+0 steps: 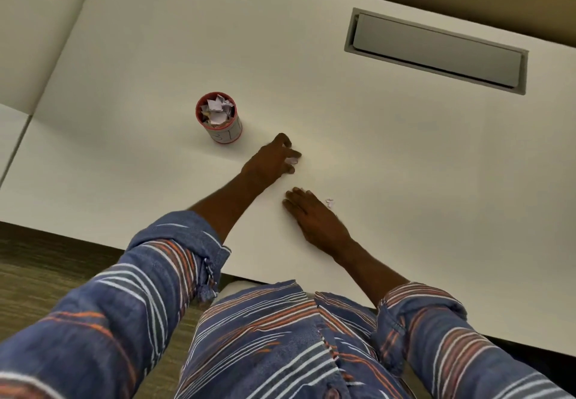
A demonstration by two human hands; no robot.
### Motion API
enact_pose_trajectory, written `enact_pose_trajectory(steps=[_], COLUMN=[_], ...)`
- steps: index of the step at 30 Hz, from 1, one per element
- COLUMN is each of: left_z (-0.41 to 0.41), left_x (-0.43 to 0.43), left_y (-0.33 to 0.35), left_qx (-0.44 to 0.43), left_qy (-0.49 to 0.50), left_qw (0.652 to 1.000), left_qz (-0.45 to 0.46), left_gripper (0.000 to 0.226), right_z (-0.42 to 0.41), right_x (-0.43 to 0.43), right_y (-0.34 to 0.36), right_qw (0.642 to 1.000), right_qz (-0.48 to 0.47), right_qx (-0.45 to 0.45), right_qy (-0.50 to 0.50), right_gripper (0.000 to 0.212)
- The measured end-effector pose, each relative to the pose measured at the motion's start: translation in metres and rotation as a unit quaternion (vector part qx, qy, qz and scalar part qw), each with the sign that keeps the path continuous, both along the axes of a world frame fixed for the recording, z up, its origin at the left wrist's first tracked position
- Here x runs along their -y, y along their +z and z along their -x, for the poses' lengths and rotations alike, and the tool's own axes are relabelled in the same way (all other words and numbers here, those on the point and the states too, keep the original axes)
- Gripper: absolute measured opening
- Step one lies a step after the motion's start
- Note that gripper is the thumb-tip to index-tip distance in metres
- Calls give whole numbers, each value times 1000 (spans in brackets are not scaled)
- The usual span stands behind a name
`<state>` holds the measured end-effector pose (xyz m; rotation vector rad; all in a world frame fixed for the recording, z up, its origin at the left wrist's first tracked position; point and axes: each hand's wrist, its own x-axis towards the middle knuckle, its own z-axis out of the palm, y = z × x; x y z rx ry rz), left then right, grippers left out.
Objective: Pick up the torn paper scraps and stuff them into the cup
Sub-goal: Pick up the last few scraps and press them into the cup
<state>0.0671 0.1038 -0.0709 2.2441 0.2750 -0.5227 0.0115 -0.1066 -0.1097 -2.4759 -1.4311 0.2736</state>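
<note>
At frame centre the left hand (274, 157) pinches a flimsy paper scrap (292, 160) by its edge near the nearly full cup (219, 118); the right hand (314, 218) lies flat, fingers spread, empty.

The desk (311, 56) was a plain cream white, and its recessed hatch (436, 51) was flat grey in a slightly darker grey frame. The cup (219, 118) had a red rim and a white label with dark handwritten marks. The scraps in the cup (215, 109) were white with a faint lilac cast, as were the loose scrap (329, 202) and the scrap in the fingers (292, 160). The shirt (280, 342) was denim blue, crossed by broken white and orange stripes. The floor (37, 261) was mottled olive-brown carpet.
</note>
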Motion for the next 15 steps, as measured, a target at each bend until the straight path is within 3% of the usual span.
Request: enact_pose_trajectory(steps=[4,7,11,13,15], left_z=[1,9,9,7,6], left_x=[4,8,8,10,11], left_y=[-1,-5,-7,-5,-4], left_qx=[48,97,128,127,124], left_qy=[-29,-73,-73,-75,-64], left_qw=[996,985,978,978,979], left_qz=[-64,-121,-150,-150,-147], left_gripper=[30,29,26,25,23], right_z=[-4,-5,0,6,10], right_x=[36,66,87,81,63], right_y=[5,13,15,12,9], right_qw=[999,995,958,940,941], right_qz=[-25,-36,-9,-5,8], right_qx=[27,5,-123,-166,-165], right_qy=[13,-95,-259,-297,-297], right_gripper=[55,50,81,97,100])
